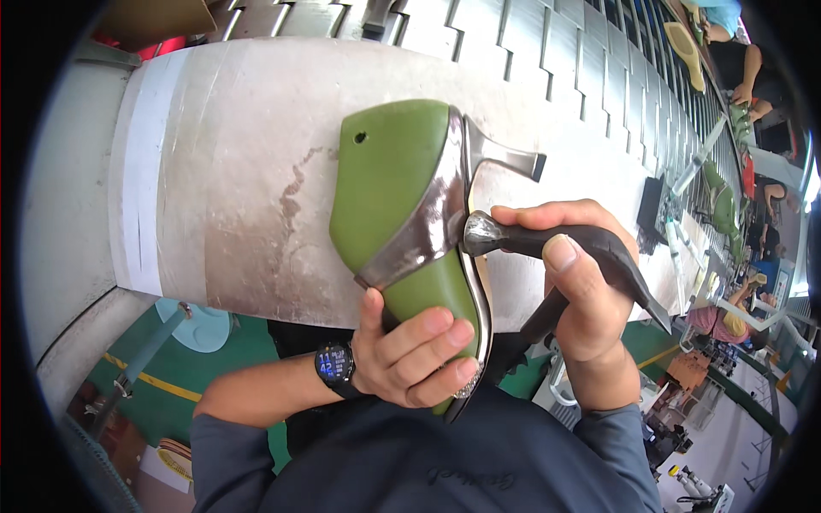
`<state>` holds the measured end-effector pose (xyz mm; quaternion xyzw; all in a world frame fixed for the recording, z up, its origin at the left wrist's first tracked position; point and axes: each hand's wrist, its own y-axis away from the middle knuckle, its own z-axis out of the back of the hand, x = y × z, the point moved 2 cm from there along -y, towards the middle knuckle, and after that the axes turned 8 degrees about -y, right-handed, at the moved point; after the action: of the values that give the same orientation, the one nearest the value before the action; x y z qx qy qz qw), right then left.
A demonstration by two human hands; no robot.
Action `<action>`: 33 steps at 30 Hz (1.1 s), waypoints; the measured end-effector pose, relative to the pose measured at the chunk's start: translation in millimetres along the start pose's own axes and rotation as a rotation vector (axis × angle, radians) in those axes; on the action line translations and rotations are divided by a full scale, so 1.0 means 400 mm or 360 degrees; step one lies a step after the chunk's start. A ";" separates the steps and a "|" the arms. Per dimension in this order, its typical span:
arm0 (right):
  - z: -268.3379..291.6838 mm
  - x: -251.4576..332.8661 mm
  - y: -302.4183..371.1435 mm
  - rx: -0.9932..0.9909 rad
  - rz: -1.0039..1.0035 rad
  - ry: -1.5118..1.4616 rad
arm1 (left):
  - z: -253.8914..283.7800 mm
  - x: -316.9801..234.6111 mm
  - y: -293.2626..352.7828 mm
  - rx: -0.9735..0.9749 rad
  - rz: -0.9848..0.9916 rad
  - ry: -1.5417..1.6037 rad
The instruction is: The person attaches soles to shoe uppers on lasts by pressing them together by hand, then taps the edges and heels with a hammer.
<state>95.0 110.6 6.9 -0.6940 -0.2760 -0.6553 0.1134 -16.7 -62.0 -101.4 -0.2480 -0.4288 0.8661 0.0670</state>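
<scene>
We see our left hand (410, 355) clamped around the toe end of a green last (389, 197) that wears a silvery shoe (428, 227), the fingers (445, 329) curled over the last's side and the thumb pressed on its other side. A dark watch (335, 365) sits on that wrist. The shoe is held over the near edge of the bench (248, 171), heel end pointing away from us, its thin metal heel (505, 156) sticking out to the right.

Our right hand (590, 291) is closed on a dark hammer (547, 244), thumb laid along the top, fingers wrapped over it. The hammer's rounded metal face (481, 232) touches the shoe's edge just below the heel. The hammer's other end tapers to a point at the lower right.

The bench top is pale and stained, with a white strip along its left side. Beyond it runs a slatted conveyor (547, 51), curving off to the upper right. Farther along that line we see more green lasts (723, 209) and other people's arms (757, 73) at work, well apart from our hands. Our own dark sleeves fill the lower edge; a green floor (231, 359) shows beneath the bench. Nothing lies between the hammer and the shoe.
</scene>
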 end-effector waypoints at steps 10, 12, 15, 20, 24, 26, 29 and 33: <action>-0.002 0.067 -0.115 0.0222 -0.0010 0.0414 | -0.005 0.002 -0.009 0.0032 -0.0037 -0.0032; 0.011 0.080 -0.115 0.0320 -0.0054 0.0502 | -0.002 0.006 -0.015 0.0050 -0.0064 -0.0058; 0.032 0.074 -0.119 0.0374 -0.0219 0.0443 | -0.012 0.001 -0.019 0.0024 -0.0036 -0.0068; 0.048 0.071 -0.079 0.0470 -0.0237 0.0424 | -0.013 -0.001 -0.027 0.0001 -0.0071 -0.0048; 0.049 0.053 -0.026 0.0285 -0.0130 0.0337 | -0.003 0.010 -0.034 0.0137 -0.0231 -0.0155; 0.054 0.033 0.030 0.0160 -0.0016 0.0232 | -0.009 0.008 -0.036 0.0119 -0.0234 -0.0139; 0.030 0.104 0.161 0.0165 0.0084 0.0676 | 0.005 0.008 -0.030 0.0101 -0.0176 -0.0174; 0.024 0.098 0.301 -0.0313 0.0836 -0.0245 | -0.006 0.003 -0.037 0.0079 -0.0190 -0.0139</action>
<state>166.7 25.7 68.5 -0.7969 -0.0297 -0.5726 0.1901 -18.0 -50.6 -91.9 -0.1822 -0.4238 0.8809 0.1059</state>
